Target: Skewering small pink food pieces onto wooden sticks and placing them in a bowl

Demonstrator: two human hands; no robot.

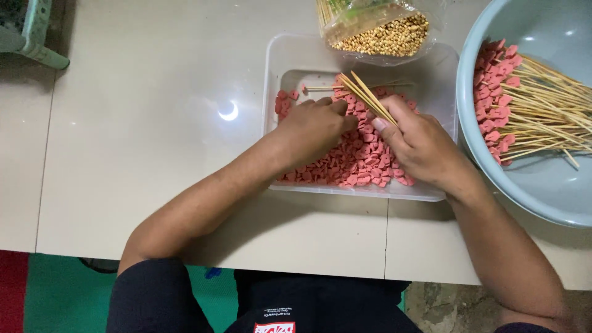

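Over the clear plastic tray at the middle of the pale bench, both your hands are down among the pink sausage slices. Your right hand is closed around a small bundle of bamboo skewers, thumb pressed along them, their tips fanning up and to the left. Your left hand lies knuckles up on the slices, fingers curled down into the heap just beside the skewers; whether it has pinched a slice, you can't tell from here. One loose skewer lies at the tray's far end. To the right, touching the tray's edge, a pale blue basin holds finished skewers loaded with pink slices. Beyond the tray sits a clear bag of unused skewers, ends showing.
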